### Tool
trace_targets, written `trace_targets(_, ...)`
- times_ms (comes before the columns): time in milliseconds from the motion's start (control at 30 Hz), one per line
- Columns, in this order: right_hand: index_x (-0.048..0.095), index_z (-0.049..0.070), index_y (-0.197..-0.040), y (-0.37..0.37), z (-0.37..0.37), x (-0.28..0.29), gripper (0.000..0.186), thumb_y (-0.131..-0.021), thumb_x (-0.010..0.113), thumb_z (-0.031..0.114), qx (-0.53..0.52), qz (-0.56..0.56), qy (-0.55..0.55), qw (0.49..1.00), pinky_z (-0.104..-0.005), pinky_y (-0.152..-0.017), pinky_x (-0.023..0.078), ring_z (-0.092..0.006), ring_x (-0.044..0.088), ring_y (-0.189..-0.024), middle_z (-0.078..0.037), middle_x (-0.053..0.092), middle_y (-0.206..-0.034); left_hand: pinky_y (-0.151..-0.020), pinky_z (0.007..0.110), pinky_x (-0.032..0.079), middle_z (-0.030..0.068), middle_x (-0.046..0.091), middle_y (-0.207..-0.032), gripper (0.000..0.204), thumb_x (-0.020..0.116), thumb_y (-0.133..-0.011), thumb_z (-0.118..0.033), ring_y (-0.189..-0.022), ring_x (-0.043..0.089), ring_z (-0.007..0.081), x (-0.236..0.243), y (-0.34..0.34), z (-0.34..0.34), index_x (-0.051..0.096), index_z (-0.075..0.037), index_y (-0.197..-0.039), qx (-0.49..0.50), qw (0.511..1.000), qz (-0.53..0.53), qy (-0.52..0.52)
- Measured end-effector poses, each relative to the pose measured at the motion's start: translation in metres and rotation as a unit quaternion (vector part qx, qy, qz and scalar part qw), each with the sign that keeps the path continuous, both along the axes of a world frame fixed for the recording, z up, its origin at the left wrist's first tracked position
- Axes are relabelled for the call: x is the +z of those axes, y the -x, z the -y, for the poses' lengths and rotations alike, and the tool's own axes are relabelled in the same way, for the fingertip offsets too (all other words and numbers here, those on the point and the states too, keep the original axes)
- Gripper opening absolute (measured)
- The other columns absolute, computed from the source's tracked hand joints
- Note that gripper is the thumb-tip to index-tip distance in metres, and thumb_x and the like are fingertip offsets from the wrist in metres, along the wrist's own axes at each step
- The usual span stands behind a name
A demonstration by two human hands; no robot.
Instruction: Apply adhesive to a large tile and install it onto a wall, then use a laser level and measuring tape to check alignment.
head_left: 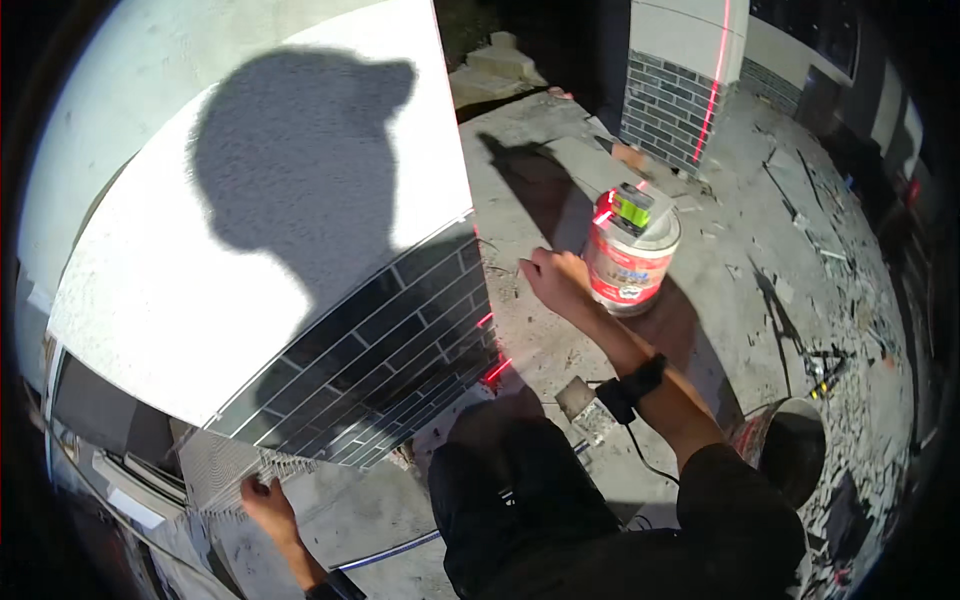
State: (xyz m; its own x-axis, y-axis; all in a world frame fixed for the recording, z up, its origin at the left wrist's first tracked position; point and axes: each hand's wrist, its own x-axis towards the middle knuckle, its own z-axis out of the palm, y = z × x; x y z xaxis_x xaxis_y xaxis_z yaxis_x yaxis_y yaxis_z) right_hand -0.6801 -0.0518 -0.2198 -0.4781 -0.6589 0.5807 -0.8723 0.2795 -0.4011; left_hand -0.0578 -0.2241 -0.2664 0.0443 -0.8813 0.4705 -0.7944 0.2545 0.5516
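Observation:
My left hand (268,508) is low on the left, beside combed grey adhesive (222,462) on the wall. Its fingers are bent, a gap shows between them, and I see nothing held. My right hand (556,280) is closed, out past the corner of the tiled wall and in front of the bucket; anything inside its fingers is hidden. A black strap (640,382) with a cable wraps the right forearm. Between the hands, dark brick-shaped tiles (375,330) with pale joints cover the lower wall, under a white upper part (420,170). Red laser marks (497,370) fall at its corner.
A green laser level (632,207) stands on a red and white bucket (628,265). Another bucket (795,450) lies tipped at the right, near scattered debris (860,470). A tiled pillar (665,110) rises behind. A blue-white tube (390,551) crosses the floor near my legs.

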Motion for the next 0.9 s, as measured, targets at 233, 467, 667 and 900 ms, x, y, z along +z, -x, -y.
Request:
trace_targets(233,0.070,0.003,-0.098,0.120,-0.100,-0.094,0.019,-0.090,0.067,0.021,-0.121,0.079,-0.052,0.988,-0.0531,-0.076,0.056,-0.0432,0.071,-0.090,-0.027,0.071,-0.091,-0.072,0.053,0.051,0.0182,0.069,-0.080,0.010,0.067,-0.069,-0.001,-0.075,0.067,0.0398,-0.236,-0.118,-0.116,0.065,-0.004,-0.078,0.162,0.939,0.270,-0.137)
trace_targets(467,0.070,0.005,-0.097,0.171,-0.144,-0.115,0.021,-0.092,0.067,0.025,-0.205,0.136,-0.051,0.968,-0.0499,-0.075,0.057,-0.0420,0.072,-0.087,-0.023,0.073,-0.089,-0.076,0.053,0.061,0.0312,0.064,-0.113,0.095,0.096,-0.058,-0.015,-0.102,0.069,0.0415,-0.309,-0.154,-0.209,0.049,0.011,-0.136,0.083,0.861,0.209,-0.456)
trace_targets(667,0.069,0.005,-0.096,0.225,-0.136,-0.094,0.019,-0.092,0.067,0.023,-0.242,0.023,0.039,0.969,-0.0514,-0.073,0.055,-0.0450,0.070,-0.084,-0.025,0.072,-0.092,-0.048,0.044,0.054,0.0152,0.060,-0.056,0.042,0.080,-0.087,-0.030,-0.047,0.061,0.0294,-0.302,-0.115,-0.196,0.059,0.005,-0.077,0.245,0.822,-0.171,-0.485)
trace_targets(900,0.063,0.003,-0.122,0.305,-0.104,-0.072,0.048,-0.089,0.073,0.036,-0.275,-0.125,-0.016,0.953,-0.0502,-0.093,0.050,-0.0416,0.059,-0.108,-0.023,0.063,-0.110,-0.075,0.040,0.054,0.0174,0.066,-0.114,0.088,0.055,-0.100,-0.058,-0.093,0.063,0.0252,-0.300,-0.022,-0.193,0.019,-0.006,-0.161,-0.071,0.696,-0.024,-0.714)
